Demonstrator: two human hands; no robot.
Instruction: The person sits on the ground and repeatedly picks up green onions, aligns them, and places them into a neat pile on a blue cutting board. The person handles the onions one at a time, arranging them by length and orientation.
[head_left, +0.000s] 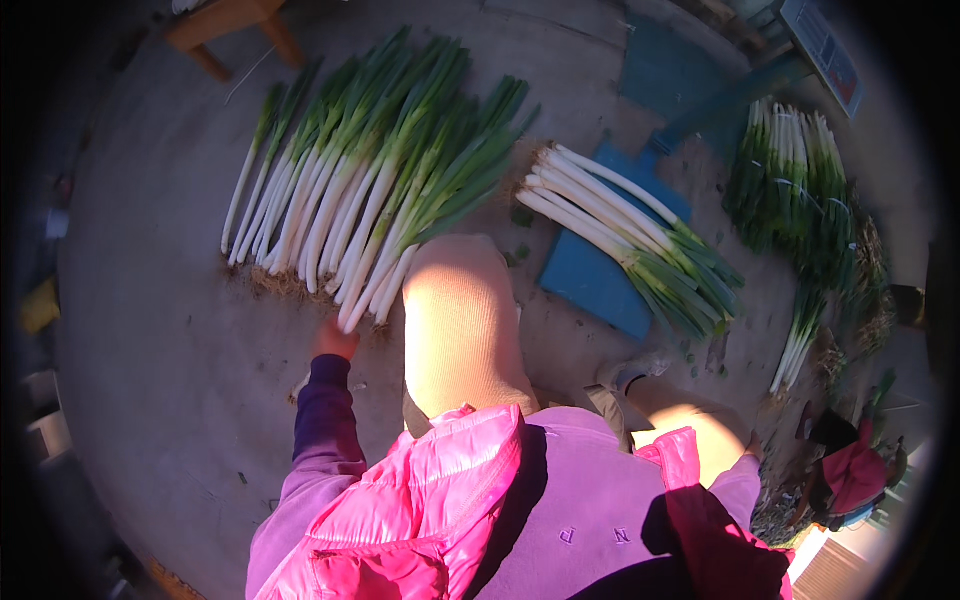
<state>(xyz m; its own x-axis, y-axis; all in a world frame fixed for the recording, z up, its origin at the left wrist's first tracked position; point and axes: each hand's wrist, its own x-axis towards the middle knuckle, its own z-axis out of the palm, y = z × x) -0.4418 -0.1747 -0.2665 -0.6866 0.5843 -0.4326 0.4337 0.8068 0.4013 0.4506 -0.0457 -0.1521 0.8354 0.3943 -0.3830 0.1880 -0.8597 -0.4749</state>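
A wide row of large Welsh onions (360, 172) lies on the concrete floor before me, white stems and roots towards me, green leaves away. At its near edge my left hand (335, 341) is closed, slightly blurred, around the root end of one white-stemmed onion (364, 283). To the right, a smaller bunch of Welsh onions (607, 199) rests across a blue platform (589, 274), roots to the left and leaves hanging over its right edge. My right hand (754, 446) is beside my right knee, mostly hidden; its fingers cannot be made out.
A blue post (720, 101) rises from the platform towards a panel (821, 56). Tied onion bundles (795, 176) are heaped at right, with loose onions (796, 349) nearer. Another person (851, 472) is at lower right. A wooden stool (225, 30) stands at upper left.
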